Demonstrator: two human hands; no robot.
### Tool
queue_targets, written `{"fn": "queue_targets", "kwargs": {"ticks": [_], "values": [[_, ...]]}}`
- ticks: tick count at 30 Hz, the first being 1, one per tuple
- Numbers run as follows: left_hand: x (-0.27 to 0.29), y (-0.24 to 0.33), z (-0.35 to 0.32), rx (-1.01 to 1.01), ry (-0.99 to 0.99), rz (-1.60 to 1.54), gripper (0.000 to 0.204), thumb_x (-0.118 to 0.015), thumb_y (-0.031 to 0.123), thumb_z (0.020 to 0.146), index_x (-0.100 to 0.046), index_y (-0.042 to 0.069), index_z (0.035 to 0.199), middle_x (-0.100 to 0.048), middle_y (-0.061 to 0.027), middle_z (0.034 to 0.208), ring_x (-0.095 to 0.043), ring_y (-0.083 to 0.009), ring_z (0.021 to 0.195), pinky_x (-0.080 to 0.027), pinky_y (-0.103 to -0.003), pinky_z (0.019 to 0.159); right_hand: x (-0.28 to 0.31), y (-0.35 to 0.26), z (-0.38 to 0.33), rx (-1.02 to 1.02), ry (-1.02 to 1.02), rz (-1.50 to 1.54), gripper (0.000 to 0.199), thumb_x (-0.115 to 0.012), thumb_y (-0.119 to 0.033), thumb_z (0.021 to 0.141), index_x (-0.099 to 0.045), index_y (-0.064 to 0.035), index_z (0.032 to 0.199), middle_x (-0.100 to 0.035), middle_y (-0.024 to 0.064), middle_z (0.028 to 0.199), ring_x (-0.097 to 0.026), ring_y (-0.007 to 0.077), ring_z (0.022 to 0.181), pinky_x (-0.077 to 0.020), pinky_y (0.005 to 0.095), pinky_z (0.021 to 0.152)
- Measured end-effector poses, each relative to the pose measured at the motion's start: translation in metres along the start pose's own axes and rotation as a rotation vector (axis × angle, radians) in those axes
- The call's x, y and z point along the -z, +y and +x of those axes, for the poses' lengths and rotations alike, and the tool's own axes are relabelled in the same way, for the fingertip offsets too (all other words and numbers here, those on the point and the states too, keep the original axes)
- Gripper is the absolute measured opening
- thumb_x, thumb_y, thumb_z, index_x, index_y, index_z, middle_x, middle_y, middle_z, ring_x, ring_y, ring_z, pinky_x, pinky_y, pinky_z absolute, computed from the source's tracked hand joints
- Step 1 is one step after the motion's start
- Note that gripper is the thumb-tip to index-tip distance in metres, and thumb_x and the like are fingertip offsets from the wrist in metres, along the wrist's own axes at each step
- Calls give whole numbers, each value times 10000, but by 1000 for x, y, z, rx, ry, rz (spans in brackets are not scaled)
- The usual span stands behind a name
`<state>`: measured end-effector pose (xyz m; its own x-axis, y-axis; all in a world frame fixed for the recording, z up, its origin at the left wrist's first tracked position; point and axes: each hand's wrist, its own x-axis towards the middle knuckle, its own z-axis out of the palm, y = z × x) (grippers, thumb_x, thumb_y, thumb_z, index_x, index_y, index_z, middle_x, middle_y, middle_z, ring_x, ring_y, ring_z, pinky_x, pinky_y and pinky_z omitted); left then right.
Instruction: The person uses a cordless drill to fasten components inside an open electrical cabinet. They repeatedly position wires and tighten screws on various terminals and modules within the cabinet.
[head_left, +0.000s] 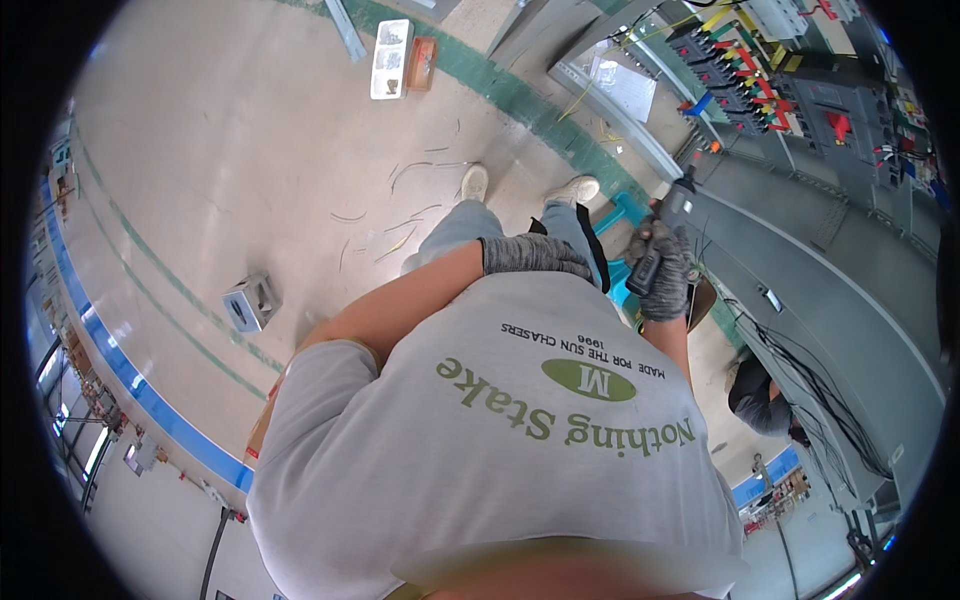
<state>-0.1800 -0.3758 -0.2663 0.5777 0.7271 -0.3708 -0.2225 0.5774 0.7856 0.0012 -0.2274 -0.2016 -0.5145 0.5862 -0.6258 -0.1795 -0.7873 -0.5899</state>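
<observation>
1. Grey-gloved right hand grips a black power driver beside the open electrical cabinet.
2. Gloved left hand lies against the waist; whether it grasps anything, I cannot tell.
3. White compartment tray on the floor holds small metallic parts.
4. Orange bin sits just beside it, contents unclear.
5. The cabinet contains circuit breakers.

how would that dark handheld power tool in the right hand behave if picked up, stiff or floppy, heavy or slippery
The power tool is probably stiff, given its hard-looking casing. It may feel fairly heavy for its size, judging by its chunky body. The right hand wears a grey knit glove, so slipping seems less likely.
</observation>
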Motion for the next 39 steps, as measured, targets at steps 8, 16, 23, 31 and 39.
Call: {"fn": "queue_targets", "kwargs": {"ticks": [8,16,23,31,39], "values": [[20,-20,-54,-243,-219,564,479,-349,306,1001,-477,-7,1340,-513,-186,1344,-511,-253,1242,-389,-360,1068,-90,81,-30,-73,17,-84,385,-589,-89,896,-467,-24,1255,-563,52,815,-574,147,595,-488,269,502],[34,3,-103,-405,93,487,330,-548,215,906,-621,154,1221,-632,-76,1200,-614,-223,1086,-466,-331,945,-75,88,-37,12,87,-88,390,-575,-75,895,-448,-13,1258,-571,54,782,-578,156,555,-491,268,468],[108,-139,-132,630,749,914,337,-519,360,890,-667,97,1040,-667,-173,1078,-623,-343,1038,-477,-446,911,-24,124,-64,74,189,-52,387,-624,-105,912,-476,-113,1269,-584,33,807,-596,124,632,-497,252,481],[149,-137,-75,739,571,1078,291,-551,330,856,-678,136,1032,-674,-126,1074,-624,-321,1035,-481,-421,889,74,208,-74,-86,373,53,295,-632,-86,879,-515,-84,1150,-620,62,812,-604,155,602,-510,286,522],[217,-169,46,538,174,1167,301,-536,296,867,-642,83,1052,-658,-188,1041,-617,-362,1006,-485,-457,872,138,301,-48,33,644,383,238,-647,-147,880,-530,-87,1079,-579,36,744,-579,155,568,-507,297,490]]}}
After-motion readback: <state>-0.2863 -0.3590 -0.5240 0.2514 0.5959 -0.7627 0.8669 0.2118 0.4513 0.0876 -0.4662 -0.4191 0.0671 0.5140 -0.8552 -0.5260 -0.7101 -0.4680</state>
